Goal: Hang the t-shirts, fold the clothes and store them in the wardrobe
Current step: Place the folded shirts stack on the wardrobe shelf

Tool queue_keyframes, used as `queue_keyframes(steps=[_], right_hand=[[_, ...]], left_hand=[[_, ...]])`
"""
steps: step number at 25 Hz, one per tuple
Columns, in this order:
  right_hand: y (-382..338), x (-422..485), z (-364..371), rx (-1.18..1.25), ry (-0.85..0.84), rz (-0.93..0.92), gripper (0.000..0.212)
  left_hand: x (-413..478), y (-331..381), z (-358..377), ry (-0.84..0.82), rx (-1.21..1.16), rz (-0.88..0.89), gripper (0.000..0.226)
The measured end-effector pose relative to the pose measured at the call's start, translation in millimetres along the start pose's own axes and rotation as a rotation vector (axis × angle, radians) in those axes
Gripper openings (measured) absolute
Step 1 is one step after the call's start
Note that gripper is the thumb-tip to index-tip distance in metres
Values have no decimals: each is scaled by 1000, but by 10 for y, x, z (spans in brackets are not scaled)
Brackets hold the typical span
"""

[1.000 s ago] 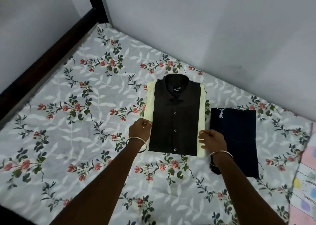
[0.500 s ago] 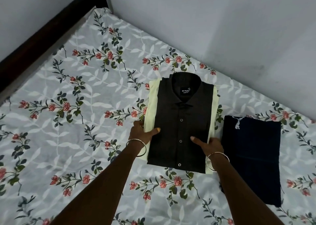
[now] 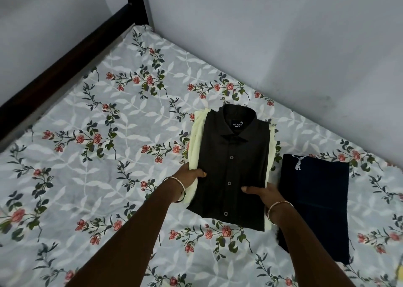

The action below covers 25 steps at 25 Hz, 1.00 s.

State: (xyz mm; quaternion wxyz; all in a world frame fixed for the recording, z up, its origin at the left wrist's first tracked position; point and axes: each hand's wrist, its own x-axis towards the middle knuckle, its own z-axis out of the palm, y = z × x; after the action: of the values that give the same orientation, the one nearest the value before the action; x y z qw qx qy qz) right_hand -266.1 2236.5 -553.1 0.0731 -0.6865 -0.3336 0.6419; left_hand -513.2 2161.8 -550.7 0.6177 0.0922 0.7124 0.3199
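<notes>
Both hands have shifted from the stack's edges a second ago to a grip with thumbs on top. The left hand (image 3: pixel 192 175) clamps the stack at its 8 o'clock: thumb pressed on the black shirt (image 3: pixel 233 166), fingers tucked out of sight under the cream garment (image 3: pixel 196 142) beneath it. The right hand (image 3: pixel 266 194) clamps at 4 o'clock, thumb flat on the shirt, fingers hidden below the edge. Folded, collar at 12 o'clock and buttons up, the shirt lies between the two hands over the floral bed (image 3: pixel 87 177). Whether the stack is clear of the bed I cannot tell. A folded navy garment (image 3: pixel 316 199) lies at the stack's 3 o'clock, just beside the right hand.
</notes>
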Motion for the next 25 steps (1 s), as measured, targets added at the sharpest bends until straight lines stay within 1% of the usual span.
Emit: queue_keyframes(steps=[1,2,4,7,9,10,12,13,15,17,19,23,25], right_hand=[[-19,-122,16,34,-36,-8,78],[-56,-275,35,66,-64,-20,78],[-95,-578,45,145,-108,-41,70],[-79,-1017,19,244,-176,-52,54],[-40,-1366,32,269,-234,-66,48],[-24,-1539,41,276,-259,-76,50],[2,-1875,62,275,-294,-98,61],[6,-1997,72,274,-302,-109,61],[-12,-2329,94,273,-326,-153,50],[-41,-2566,131,273,-352,-171,46],[-59,-2890,160,261,-406,-207,48],[-25,-3536,163,226,-491,-282,56],[31,-3927,122,195,-558,-346,54]], left_hand=[[-116,79,-53,-7,-19,22,57],[-243,147,-110,-9,-39,56,59],[-537,264,-229,-69,-107,98,63],[-974,333,-365,-172,-256,65,50],[-1306,295,-448,-221,-326,25,44],[-1487,268,-476,-238,-375,14,43],[-1878,196,-530,-259,-451,6,38],[-2044,148,-560,-262,-483,5,37],[-2445,49,-630,-240,-543,22,36],[-2743,-13,-705,-207,-595,70,44],[-3177,-89,-779,-165,-631,131,55],[-4087,-305,-875,-83,-668,236,52],[-4579,-490,-860,-39,-687,308,57]])
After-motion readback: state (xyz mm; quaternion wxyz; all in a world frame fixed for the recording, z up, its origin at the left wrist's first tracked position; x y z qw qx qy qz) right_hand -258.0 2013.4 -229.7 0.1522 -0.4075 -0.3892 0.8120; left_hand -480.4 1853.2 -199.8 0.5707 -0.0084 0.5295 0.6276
